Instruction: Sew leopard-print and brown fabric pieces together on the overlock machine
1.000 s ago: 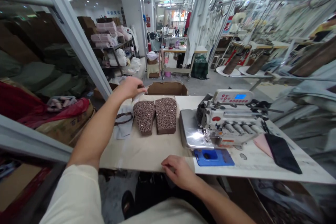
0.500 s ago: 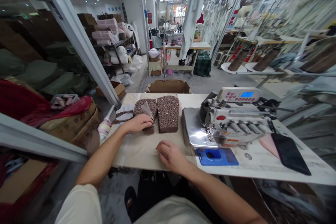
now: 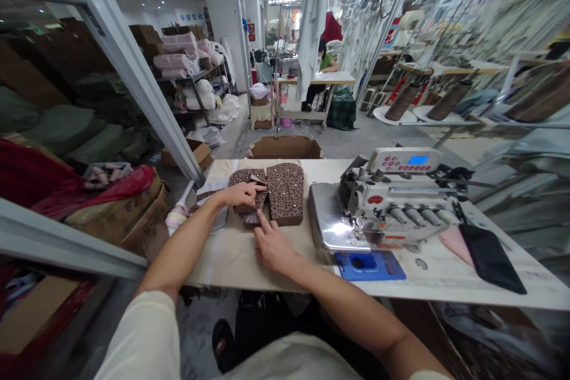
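Observation:
Two stacks of brown leopard-print cut fabric pieces lie side by side on the table. My left hand (image 3: 243, 194) rests on the left stack (image 3: 238, 176), its fingers stretched out to the right across the top. A small flap of paler fabric underside (image 3: 257, 179) shows just beyond those fingers. My right hand (image 3: 274, 244) is at the near edge of the same stack, fingers apart and index finger touching the fabric there. The right stack (image 3: 285, 193) lies flat with no hand on it. Part of the left stack is hidden under my left hand.
An overlock sewing machine (image 3: 392, 199) stands right of the stacks, with a blue tray (image 3: 370, 266) before it. Black fabric (image 3: 492, 258) lies on the right. An open cardboard box (image 3: 285, 147) sits beyond the table. A metal post (image 3: 146, 77) rises at left. Another person (image 3: 328, 62) sits farther off.
My left hand has moved right over the left stack, and the raised fabric flap has come down lower. My right hand has moved forward from the bare table to the stack's near edge, fingers extending.

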A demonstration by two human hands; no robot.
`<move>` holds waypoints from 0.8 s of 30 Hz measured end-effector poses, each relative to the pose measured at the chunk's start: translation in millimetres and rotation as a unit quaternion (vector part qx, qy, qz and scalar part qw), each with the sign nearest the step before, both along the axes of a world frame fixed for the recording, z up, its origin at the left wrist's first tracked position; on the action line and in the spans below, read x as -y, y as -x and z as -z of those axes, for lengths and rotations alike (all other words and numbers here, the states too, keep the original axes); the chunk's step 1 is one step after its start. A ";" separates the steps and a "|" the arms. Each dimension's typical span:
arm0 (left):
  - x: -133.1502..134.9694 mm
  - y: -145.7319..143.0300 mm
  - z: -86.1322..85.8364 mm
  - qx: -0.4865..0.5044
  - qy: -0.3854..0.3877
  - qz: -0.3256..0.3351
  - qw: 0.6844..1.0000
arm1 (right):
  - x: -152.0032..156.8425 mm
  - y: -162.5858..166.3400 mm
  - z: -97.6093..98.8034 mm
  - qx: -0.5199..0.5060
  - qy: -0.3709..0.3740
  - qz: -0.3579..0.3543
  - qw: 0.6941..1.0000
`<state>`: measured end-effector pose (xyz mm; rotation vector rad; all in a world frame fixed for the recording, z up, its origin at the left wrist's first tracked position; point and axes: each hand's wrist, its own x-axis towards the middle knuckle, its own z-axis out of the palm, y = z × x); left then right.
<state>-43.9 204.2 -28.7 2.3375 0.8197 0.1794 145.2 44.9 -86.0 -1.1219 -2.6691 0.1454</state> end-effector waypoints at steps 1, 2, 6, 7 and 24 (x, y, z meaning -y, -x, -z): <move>-6.1 -5.2 -3.1 0.011 -0.002 -0.012 1.000 | 0.0 -0.4 2.1 0.004 -0.002 -0.002 1.000; -11.8 -10.5 -6.6 0.021 -0.018 -0.043 0.999 | -0.1 -0.7 3.8 0.008 -0.004 -0.006 1.000; -33.7 -23.2 -30.1 0.056 -0.140 -0.260 0.954 | -0.3 -1.1 5.2 0.011 -0.001 -0.008 1.000; -38.6 -22.8 -38.4 0.070 -0.169 -0.308 0.934 | -0.1 -1.5 4.4 0.013 0.001 -0.009 1.000; 214.2 0.8 -30.9 0.100 -0.020 0.037 0.994 | 73.2 -40.7 20.6 -0.229 -0.005 0.015 0.973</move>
